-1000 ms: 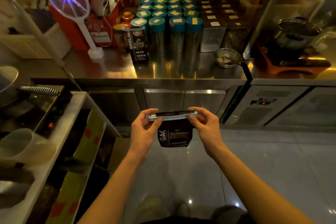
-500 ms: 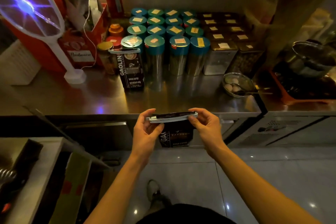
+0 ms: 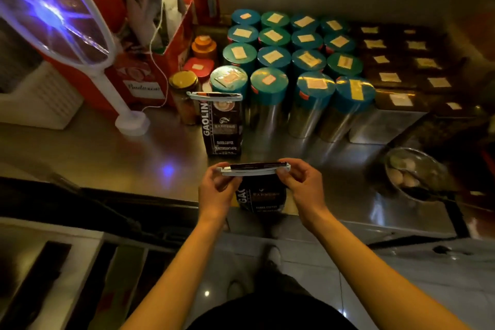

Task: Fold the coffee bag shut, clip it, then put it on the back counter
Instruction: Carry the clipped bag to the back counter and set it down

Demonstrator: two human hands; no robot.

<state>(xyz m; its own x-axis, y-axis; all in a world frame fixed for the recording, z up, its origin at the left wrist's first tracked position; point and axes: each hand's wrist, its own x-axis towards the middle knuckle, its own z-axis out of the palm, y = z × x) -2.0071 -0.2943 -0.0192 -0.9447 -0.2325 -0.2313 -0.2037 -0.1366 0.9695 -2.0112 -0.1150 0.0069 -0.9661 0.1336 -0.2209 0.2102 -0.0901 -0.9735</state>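
Both hands, left hand [image 3: 217,190] and right hand [image 3: 302,187], pinch the clip [image 3: 253,170] ends; the coffee bag [image 3: 263,195] hangs below, counter [image 3: 107,153] space at twelve o'clock.

The view moves in toward the table [image 3: 107,147] since a second ago: the floor and cabinet fronts that filled the lower half drop out of sight, and the tins [image 3: 270,88] and racket [image 3: 53,13] loom larger. The bag [image 3: 261,195], once hanging over the floor, now hangs over the table's front edge, at 6 o'clock from the second bag [image 3: 222,126] and much nearer it. Both hands, left [image 3: 217,190] and right [image 3: 302,187], travel forward with it.
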